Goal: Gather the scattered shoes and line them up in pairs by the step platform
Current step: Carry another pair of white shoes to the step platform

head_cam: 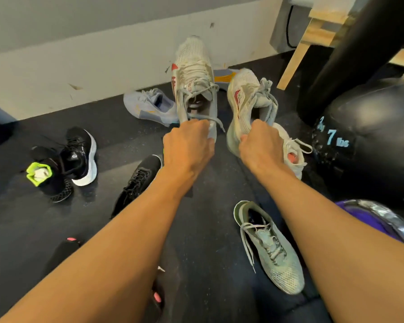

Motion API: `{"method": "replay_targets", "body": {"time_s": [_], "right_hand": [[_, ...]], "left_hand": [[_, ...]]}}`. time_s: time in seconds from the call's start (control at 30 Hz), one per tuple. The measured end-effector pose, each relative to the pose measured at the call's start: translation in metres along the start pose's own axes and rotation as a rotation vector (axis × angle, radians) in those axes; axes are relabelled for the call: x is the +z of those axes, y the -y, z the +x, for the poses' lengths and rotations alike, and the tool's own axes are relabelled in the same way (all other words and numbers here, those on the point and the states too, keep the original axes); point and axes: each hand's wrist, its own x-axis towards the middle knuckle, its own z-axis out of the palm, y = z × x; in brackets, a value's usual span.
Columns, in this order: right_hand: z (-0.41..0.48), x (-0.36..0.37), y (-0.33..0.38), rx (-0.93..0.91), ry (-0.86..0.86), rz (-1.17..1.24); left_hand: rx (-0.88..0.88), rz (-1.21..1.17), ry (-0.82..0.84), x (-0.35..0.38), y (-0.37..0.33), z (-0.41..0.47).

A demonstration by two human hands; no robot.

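1. Left hand (187, 145) curled round heel of white red-marked shoe (194, 75); right hand (259, 148) clamped on heel of its mate (243, 99).
2. Both held up side by side, long axes running 6 to 12, toes toward wall.
3. Pale blue shoe (149, 106) on floor at 11 o'clock.
4. Wooden frame (313, 33), likely the platform, at 1 o'clock from hands; right hand nearer.

White-red shoes (194, 73); dark floor (126, 136)

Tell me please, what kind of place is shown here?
Probably a gym or workout room: a black medicine ball marked 7 lbs, dark speckled rubber flooring, and a black cylindrical punching bag.
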Motion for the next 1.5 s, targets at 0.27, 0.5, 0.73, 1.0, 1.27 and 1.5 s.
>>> {"method": "replay_targets", "body": {"time_s": [0.27,0.5,0.73,1.0,1.27,1.5], "right_hand": [[-0.075,-0.230,0.106,-0.124,-0.136,0.059],[-0.128,-0.433,0.212,-0.246,-0.277,0.118],[-0.168,-0.588,0.274,-0.265,-0.344,0.466],[-0.214,-0.705,0.301,-0.198,0.007,1.306],[-0.271,-0.754,0.300,-0.257,0.305,1.601],[-0.314,-0.784,0.295,-0.304,0.457,1.602]], "left_hand": [[-0.027,0.011,-0.080,-0.247,-0.073,-0.004],[-0.067,-0.101,-0.198,-0.466,-0.142,-0.004],[-0.039,-0.631,-0.266,-0.640,-0.170,-0.007],[0.043,-1.606,0.105,-0.769,-0.164,-0.043],[0.223,-1.927,0.213,-0.839,-0.188,-0.097],[0.211,-2.188,0.184,-0.872,-0.216,-0.142]]}}
